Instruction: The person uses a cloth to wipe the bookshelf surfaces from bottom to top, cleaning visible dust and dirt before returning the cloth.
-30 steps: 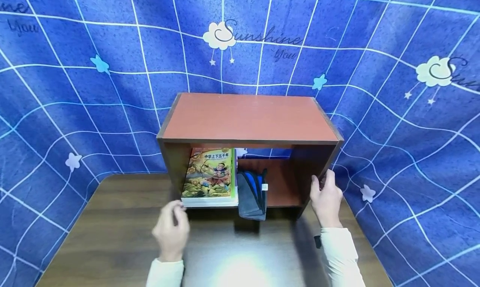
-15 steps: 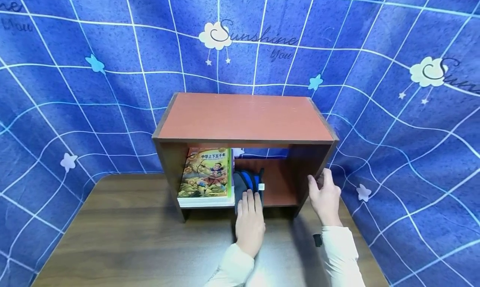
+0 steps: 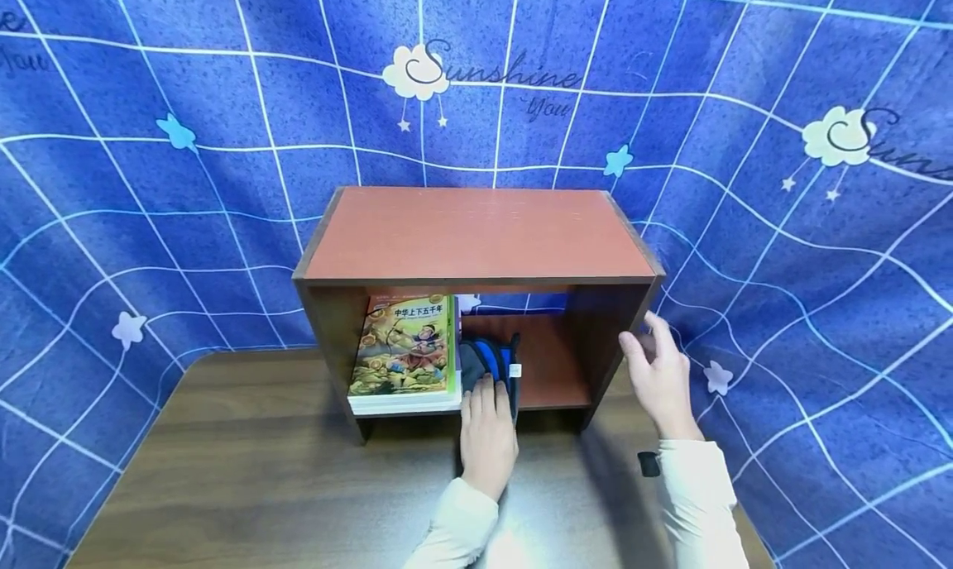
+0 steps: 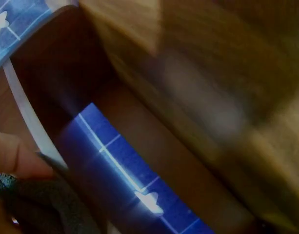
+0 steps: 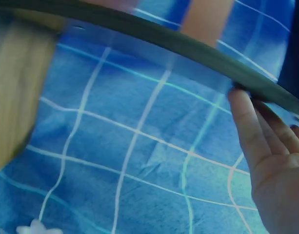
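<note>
Head view takes in a blue backdrop (image 3: 491, 143), patterned with a pale grid, clouds, stars and the words "Sunshine You", which fills the far side and wraps round left and right. Before it spreads a wood-grain worktop (image 3: 246, 441), with a bright patch of light at its near edge. On the worktop, toward the far side, stands a shelf unit (image 3: 480, 234) with a reddish top and dark side panels; its raised floor leaves a gap beneath, through which the left wrist view shows more blue cloth. At the left end inside lies a stack of books (image 3: 405, 354), the uppermost bearing a colourful cover of a figure drawing a bow. White sleeves (image 3: 700, 490) cover both forearms.

At the right side panel is the right hand (image 3: 661, 383), its grip loose, thumb and fingers extended and apart; the right wrist view shows a fingertip touching the panel's edge. Near the middle, the left hand (image 3: 488, 441) has its grip on the pouch (image 3: 495, 361), fingers laid over the near end and the thumb on the other side of the fabric. This dark grey pouch, trimmed in blue, sits on the shelf floor just right of the books. A small black object (image 3: 648, 463) shows beside the right sleeve's cuff, and a white tag (image 3: 514, 370) stands out on the pouch's right edge.
</note>
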Action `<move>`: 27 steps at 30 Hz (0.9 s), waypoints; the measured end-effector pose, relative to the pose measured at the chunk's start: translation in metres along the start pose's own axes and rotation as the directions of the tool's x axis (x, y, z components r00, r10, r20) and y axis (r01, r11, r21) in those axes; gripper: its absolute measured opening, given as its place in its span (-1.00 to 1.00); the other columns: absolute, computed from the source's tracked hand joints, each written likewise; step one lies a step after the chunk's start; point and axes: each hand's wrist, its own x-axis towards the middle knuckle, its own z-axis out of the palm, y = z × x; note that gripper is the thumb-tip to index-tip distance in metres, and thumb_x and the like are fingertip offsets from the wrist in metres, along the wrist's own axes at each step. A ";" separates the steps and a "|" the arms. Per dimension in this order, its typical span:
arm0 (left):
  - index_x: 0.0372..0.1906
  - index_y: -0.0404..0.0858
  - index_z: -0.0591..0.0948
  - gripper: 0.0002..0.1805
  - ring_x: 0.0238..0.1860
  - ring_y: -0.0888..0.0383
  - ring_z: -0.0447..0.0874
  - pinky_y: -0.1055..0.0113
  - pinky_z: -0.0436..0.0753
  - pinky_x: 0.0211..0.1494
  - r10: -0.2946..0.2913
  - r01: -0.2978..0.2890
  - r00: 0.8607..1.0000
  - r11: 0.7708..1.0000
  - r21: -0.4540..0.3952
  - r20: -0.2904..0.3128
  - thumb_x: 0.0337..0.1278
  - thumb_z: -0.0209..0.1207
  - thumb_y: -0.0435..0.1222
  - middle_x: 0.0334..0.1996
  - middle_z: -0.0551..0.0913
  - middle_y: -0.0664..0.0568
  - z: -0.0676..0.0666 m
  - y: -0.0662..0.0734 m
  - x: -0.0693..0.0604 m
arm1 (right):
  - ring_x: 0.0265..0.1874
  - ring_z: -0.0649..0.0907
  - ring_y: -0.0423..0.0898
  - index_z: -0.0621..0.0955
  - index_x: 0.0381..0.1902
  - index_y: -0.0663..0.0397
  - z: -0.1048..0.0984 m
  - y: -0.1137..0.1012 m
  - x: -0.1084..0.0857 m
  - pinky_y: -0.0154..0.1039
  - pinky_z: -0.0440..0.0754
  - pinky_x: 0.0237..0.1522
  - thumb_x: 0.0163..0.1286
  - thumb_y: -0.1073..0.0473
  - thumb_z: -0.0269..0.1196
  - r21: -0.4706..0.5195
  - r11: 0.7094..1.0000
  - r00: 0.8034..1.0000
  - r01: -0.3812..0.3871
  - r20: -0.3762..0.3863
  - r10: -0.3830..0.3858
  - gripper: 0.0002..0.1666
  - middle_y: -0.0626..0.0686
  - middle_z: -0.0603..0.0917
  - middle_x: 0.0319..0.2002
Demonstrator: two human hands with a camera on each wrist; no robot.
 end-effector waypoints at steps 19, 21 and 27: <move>0.35 -0.56 0.39 -0.30 0.43 -0.38 0.20 -0.15 0.33 0.37 -0.103 0.199 0.977 0.766 -0.611 0.189 0.06 0.28 -0.44 0.41 0.23 -0.51 0.009 0.063 0.026 | 0.02 0.55 -0.56 0.66 0.22 0.12 -0.005 0.002 0.011 -0.58 0.42 0.06 0.38 0.41 0.28 0.060 0.991 0.989 0.119 -0.097 -0.113 -0.55 0.20 0.69 0.06; 0.40 -0.56 0.32 -0.27 0.47 -0.36 0.14 -0.13 0.27 0.41 -0.091 0.240 0.964 0.707 -0.666 0.251 0.09 0.23 -0.46 0.44 0.18 -0.50 0.010 0.076 0.030 | 0.03 0.57 -0.51 0.66 0.23 0.08 -0.005 0.001 0.010 -0.57 0.42 0.06 0.40 0.39 0.28 0.057 0.992 0.990 0.112 -0.097 -0.107 -0.55 0.18 0.70 0.06; 0.55 -0.47 0.10 -0.21 0.51 -0.17 0.11 0.02 0.22 0.46 -0.082 0.375 0.917 0.505 -0.777 0.390 0.23 0.09 -0.47 0.52 0.10 -0.36 0.018 0.100 0.042 | -0.01 0.68 -0.23 0.66 0.23 0.05 0.000 -0.002 0.008 -0.59 0.45 0.00 0.42 0.35 0.29 0.053 0.994 0.991 0.093 -0.101 -0.087 -0.56 0.15 0.72 0.03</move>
